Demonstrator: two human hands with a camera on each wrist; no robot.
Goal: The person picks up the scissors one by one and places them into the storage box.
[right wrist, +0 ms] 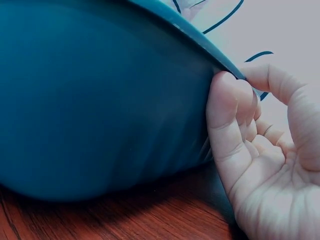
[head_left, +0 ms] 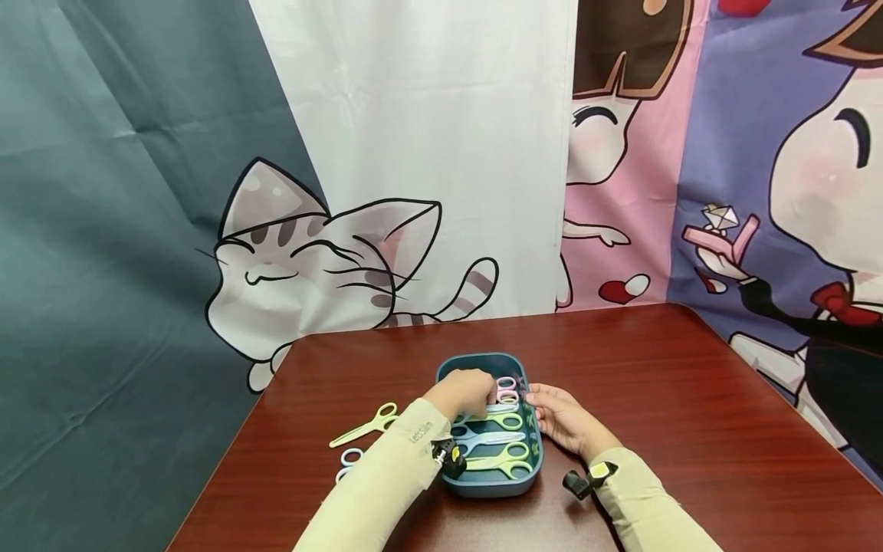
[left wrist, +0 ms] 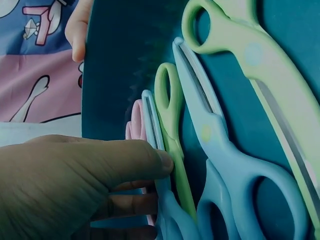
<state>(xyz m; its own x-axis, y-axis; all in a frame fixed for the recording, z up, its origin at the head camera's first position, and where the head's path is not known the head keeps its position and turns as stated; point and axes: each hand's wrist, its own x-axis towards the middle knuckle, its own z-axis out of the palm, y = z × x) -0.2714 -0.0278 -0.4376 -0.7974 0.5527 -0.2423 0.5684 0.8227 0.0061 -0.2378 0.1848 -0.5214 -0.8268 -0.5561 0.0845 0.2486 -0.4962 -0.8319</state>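
A deep teal bin [head_left: 491, 492] holds several pairs of scissors lying side by side. My left hand [head_left: 471, 389] reaches inside it toward the far end. In the left wrist view, its thumb and fingers pinch light-blue scissors [left wrist: 171, 209] by the middle. Pink scissors [left wrist: 138, 120] stand just beyond, partly covered by the hand. On the near side lie slim green scissors [left wrist: 172, 132], larger blue scissors [left wrist: 227, 145] and pale green scissors [left wrist: 272, 75]. With thumb and fingers, my right hand [head_left: 569, 422] grips the bin's right rim [right wrist: 200, 42] from outside.
Left of the bin, yellow-green scissors [head_left: 378, 423] lie on the dark red wooden table [head_left: 621, 368]. A pale blue scissors handle [head_left: 349, 458] shows there too, the rest hidden behind my left sleeve. A printed cloth [head_left: 428, 115] hangs behind the table's far edge.
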